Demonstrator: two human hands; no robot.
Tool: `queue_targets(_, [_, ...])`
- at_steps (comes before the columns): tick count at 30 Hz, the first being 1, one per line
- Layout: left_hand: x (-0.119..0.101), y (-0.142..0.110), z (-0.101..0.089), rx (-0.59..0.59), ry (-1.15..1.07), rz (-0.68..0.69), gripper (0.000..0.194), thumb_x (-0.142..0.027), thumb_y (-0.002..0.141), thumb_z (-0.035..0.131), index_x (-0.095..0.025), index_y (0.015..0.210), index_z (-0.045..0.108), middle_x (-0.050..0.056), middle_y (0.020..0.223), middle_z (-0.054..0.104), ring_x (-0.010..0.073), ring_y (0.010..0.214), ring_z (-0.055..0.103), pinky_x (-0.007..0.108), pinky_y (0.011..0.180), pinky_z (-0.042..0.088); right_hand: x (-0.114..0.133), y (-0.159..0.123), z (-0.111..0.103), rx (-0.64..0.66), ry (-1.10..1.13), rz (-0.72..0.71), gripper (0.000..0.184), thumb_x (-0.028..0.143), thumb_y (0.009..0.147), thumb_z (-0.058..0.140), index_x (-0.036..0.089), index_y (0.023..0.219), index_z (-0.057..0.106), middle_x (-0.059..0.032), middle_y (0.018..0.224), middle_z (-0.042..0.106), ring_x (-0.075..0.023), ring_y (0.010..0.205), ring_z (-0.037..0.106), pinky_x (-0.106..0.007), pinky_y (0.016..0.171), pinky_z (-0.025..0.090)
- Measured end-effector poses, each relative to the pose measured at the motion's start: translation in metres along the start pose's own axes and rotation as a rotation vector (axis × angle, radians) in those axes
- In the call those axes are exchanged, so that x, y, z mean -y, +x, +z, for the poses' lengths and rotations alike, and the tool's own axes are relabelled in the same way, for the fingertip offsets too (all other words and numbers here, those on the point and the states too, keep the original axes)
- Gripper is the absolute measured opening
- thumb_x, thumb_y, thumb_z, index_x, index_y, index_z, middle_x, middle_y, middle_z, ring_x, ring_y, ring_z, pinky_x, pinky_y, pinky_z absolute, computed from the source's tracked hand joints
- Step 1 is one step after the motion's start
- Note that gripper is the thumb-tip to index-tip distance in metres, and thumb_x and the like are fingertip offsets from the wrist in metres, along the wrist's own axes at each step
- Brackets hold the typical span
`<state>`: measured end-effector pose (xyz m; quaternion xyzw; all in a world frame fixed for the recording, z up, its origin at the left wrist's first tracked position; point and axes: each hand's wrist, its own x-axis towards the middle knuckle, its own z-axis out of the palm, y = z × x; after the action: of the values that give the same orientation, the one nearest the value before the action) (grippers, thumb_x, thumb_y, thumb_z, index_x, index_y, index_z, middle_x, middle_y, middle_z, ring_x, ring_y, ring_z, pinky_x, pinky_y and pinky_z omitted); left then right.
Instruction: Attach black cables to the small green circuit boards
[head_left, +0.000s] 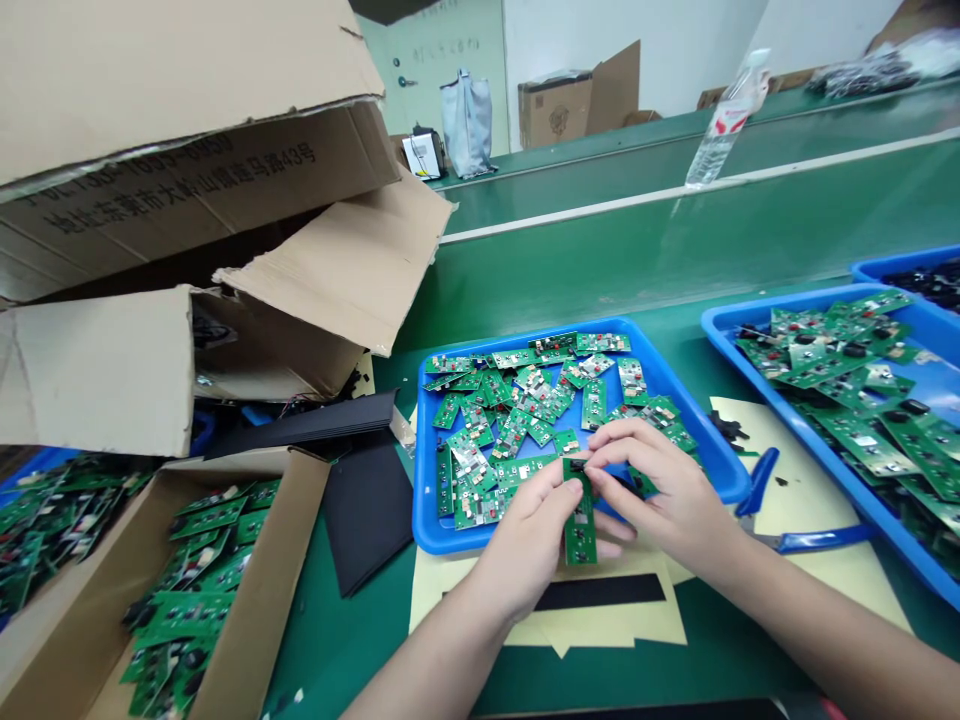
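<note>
My left hand (525, 540) and my right hand (660, 490) meet above a blue plastic tray (431, 480). Between them, a green circuit board (580, 530) stands on end, gripped by my left fingers and thumb. My right fingertips pinch its upper end, where a small black part (577, 465) sits. Their grip partly hides that part. Many similar green boards (517, 420) lie heaped in the tray, just beyond and beneath my hands.
Blue-handled pliers (772, 510) lie on yellow paper (795, 450) to my right, beside a second blue tray of boards (825, 420). Left stand black foam sheets (367, 510) and a cardboard box of boards (292, 540). Torn cardboard (187, 160) looms above.
</note>
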<state>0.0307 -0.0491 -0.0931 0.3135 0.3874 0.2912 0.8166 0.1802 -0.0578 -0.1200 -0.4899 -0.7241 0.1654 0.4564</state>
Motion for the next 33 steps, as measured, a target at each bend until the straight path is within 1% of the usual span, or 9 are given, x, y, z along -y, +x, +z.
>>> queue_targets(5, [0.001, 0.001, 0.0, -0.016, -0.001, 0.054, 0.028, -0.033, 0.079, 0.061, -0.018, 0.102, 0.066, 0.005, 0.078, 0.071, 0.0208, 0.075, 0.068, 0.031, 0.07, 0.053, -0.002, -0.001, 0.0, 0.002, -0.013, -0.032, 0.008, 0.016, 0.085, 0.052, 0.02, 0.082, 0.059, -0.0079, 0.089, 0.058, -0.0208, 0.085, 0.06, -0.036, 0.072, 0.051])
queue_targets(9, [0.001, 0.002, 0.0, -0.037, 0.1, 0.106, 0.024, -0.034, 0.082, 0.058, -0.016, 0.095, 0.067, 0.004, 0.076, 0.07, 0.0197, 0.073, 0.068, 0.028, 0.066, 0.053, 0.0, -0.001, 0.001, -0.02, -0.051, -0.09, 0.009, 0.013, 0.084, 0.053, 0.02, 0.081, 0.058, -0.0076, 0.087, 0.058, -0.0204, 0.083, 0.059, -0.035, 0.07, 0.051])
queue_targets(12, [0.002, 0.003, 0.001, -0.046, 0.145, 0.122, 0.025, -0.036, 0.082, 0.056, -0.014, 0.088, 0.065, 0.004, 0.069, 0.068, 0.0182, 0.065, 0.067, 0.025, 0.056, 0.052, 0.003, -0.001, 0.001, -0.041, -0.074, -0.116, 0.011, 0.012, 0.083, 0.052, 0.019, 0.079, 0.058, -0.0072, 0.085, 0.058, -0.0201, 0.081, 0.059, -0.034, 0.068, 0.051])
queue_targets(15, [0.003, 0.004, 0.002, -0.039, 0.171, 0.148, 0.025, -0.036, 0.084, 0.051, -0.013, 0.081, 0.061, 0.002, 0.056, 0.064, 0.0159, 0.053, 0.064, 0.02, 0.045, 0.046, 0.005, 0.0, 0.001, -0.055, -0.101, -0.136, 0.011, 0.01, 0.083, 0.053, 0.018, 0.078, 0.058, -0.0078, 0.084, 0.058, -0.0195, 0.079, 0.059, -0.033, 0.067, 0.051])
queue_targets(17, [0.005, 0.005, 0.003, -0.03, 0.186, 0.177, 0.025, -0.035, 0.086, 0.048, -0.013, 0.078, 0.058, 0.0, 0.048, 0.06, 0.0143, 0.045, 0.061, 0.019, 0.04, 0.043, 0.006, 0.0, 0.001, -0.063, -0.118, -0.141, 0.012, 0.01, 0.082, 0.052, 0.018, 0.076, 0.058, -0.0079, 0.083, 0.059, -0.0193, 0.078, 0.06, -0.032, 0.066, 0.051])
queue_targets(22, [0.01, 0.005, 0.003, -0.03, 0.227, 0.225, 0.023, -0.033, 0.088, 0.043, -0.015, 0.077, 0.052, -0.004, 0.04, 0.053, 0.0101, 0.033, 0.051, 0.018, 0.038, 0.041, 0.008, 0.0, 0.003, -0.097, -0.126, -0.138, 0.013, 0.01, 0.082, 0.051, 0.019, 0.076, 0.058, -0.0065, 0.08, 0.058, -0.0188, 0.076, 0.06, -0.031, 0.064, 0.051])
queue_targets(25, [0.011, 0.006, 0.001, -0.037, 0.256, 0.221, 0.025, -0.037, 0.087, 0.043, -0.016, 0.075, 0.05, -0.004, 0.038, 0.052, 0.0094, 0.032, 0.047, 0.017, 0.036, 0.04, 0.007, 0.0, 0.004, -0.103, -0.13, -0.136, 0.011, 0.01, 0.083, 0.052, 0.019, 0.078, 0.057, -0.0064, 0.081, 0.058, -0.0179, 0.076, 0.06, -0.03, 0.063, 0.051])
queue_targets(30, [0.009, 0.006, -0.001, -0.053, 0.278, 0.217, 0.031, -0.045, 0.086, 0.045, -0.016, 0.078, 0.05, -0.004, 0.039, 0.053, 0.0086, 0.031, 0.044, 0.017, 0.035, 0.036, 0.006, 0.0, 0.0, -0.082, -0.125, -0.119, 0.01, 0.011, 0.085, 0.052, 0.018, 0.087, 0.059, -0.0069, 0.086, 0.058, -0.0172, 0.078, 0.061, -0.031, 0.067, 0.052])
queue_targets(33, [0.007, 0.005, 0.0, -0.063, 0.276, 0.229, 0.034, -0.047, 0.086, 0.044, -0.016, 0.074, 0.05, -0.004, 0.038, 0.052, 0.0081, 0.03, 0.043, 0.017, 0.034, 0.035, 0.005, -0.001, -0.001, -0.049, -0.073, -0.102, 0.015, 0.012, 0.085, 0.05, 0.018, 0.096, 0.059, -0.0093, 0.095, 0.059, -0.0192, 0.089, 0.061, -0.033, 0.076, 0.053])
